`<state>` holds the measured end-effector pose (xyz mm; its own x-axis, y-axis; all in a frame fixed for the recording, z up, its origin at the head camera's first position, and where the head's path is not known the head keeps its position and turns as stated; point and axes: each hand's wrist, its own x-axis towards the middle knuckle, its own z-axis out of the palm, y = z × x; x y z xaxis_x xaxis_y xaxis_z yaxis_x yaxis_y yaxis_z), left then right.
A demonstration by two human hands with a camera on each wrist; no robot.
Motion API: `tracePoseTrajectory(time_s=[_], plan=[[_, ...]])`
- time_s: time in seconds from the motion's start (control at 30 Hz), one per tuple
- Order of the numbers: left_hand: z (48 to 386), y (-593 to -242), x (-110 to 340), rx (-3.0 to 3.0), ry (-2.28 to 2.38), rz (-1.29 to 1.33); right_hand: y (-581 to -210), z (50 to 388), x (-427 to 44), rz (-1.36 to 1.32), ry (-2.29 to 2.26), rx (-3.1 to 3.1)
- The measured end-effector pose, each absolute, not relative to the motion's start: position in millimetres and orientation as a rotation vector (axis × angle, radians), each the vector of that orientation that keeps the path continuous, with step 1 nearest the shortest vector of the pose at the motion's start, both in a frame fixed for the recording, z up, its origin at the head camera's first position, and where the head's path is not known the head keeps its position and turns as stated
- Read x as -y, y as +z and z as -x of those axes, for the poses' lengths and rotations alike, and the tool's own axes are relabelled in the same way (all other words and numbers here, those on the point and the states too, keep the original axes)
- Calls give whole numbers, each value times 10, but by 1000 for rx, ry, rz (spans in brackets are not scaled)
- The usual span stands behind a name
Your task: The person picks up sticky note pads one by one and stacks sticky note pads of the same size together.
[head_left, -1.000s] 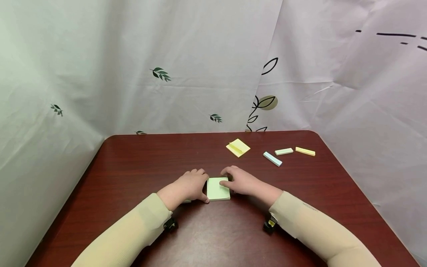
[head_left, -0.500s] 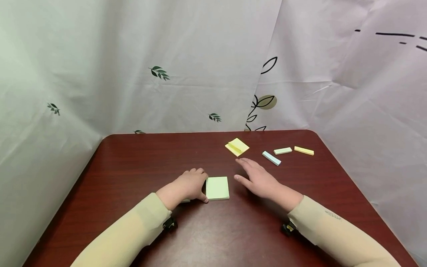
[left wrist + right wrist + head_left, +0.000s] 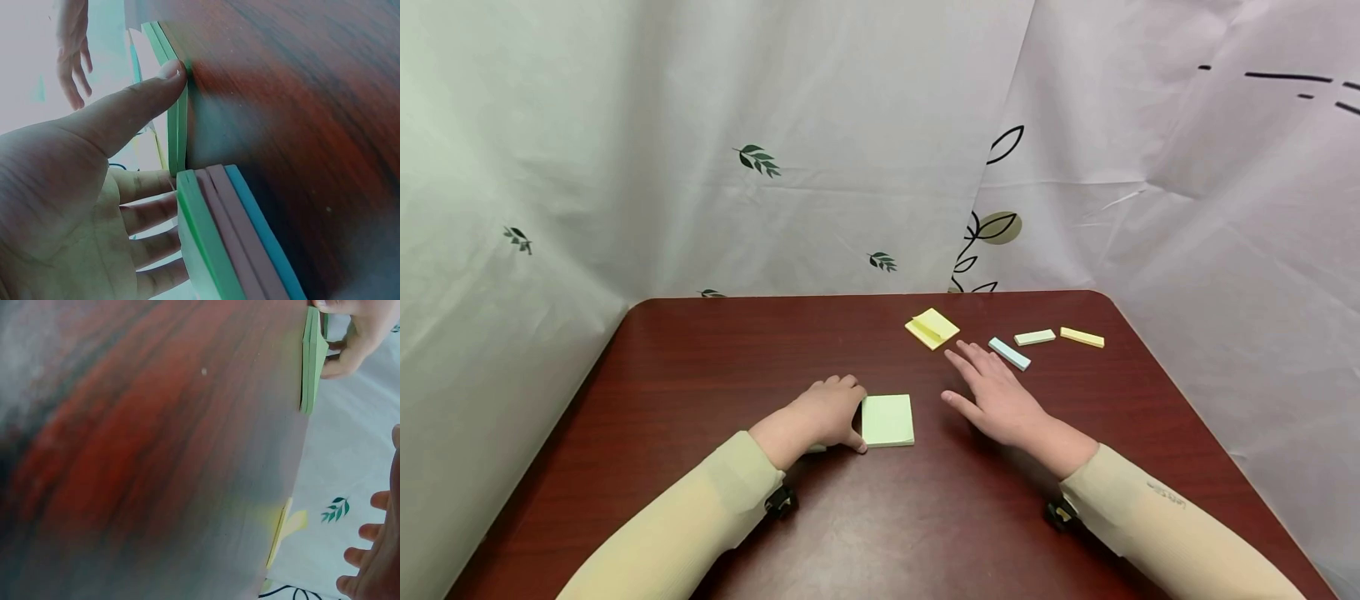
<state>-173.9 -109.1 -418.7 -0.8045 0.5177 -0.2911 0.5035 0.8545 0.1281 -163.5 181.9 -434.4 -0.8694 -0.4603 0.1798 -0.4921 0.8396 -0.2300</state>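
A light green sticky note pad [image 3: 887, 421] lies flat near the middle of the table. My left hand [image 3: 822, 417] holds it at its left side, thumb at the front corner and fingers at the back corner. Under the left palm, mostly hidden from the head view, is a layered stack of sticky note pads [image 3: 234, 240] in green, pink and blue. My right hand [image 3: 1000, 407] hovers to the right of the green pad, fingers spread and holding nothing. Beyond its fingertips is a yellow sticky note pad [image 3: 938, 325] with a partly lifted sheet.
Toward the back right lie narrow sticky note strips: a light blue one [image 3: 1009, 354], a pale green one [image 3: 1034, 337] and a yellow one [image 3: 1082, 337]. The dark red wooden table [image 3: 737, 342] has rounded far corners. White patterned cloth [image 3: 820, 150] hangs behind it.
My right hand has left the green pad, moving right and slightly away from me, its fingers spreading. The left hand stays in place at the pad.
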Motion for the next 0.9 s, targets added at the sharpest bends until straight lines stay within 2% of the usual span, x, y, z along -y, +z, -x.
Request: tracePoseTrajectory(time_s=[0.6,0.9], plan=[[1724,-4193,1099,-2715,36,-761,-4338,1747,-1806,-776,412,2893],[1735,-4188,1080,-2723,3,-770,-4353,2065,-1716,-677,503,2920]])
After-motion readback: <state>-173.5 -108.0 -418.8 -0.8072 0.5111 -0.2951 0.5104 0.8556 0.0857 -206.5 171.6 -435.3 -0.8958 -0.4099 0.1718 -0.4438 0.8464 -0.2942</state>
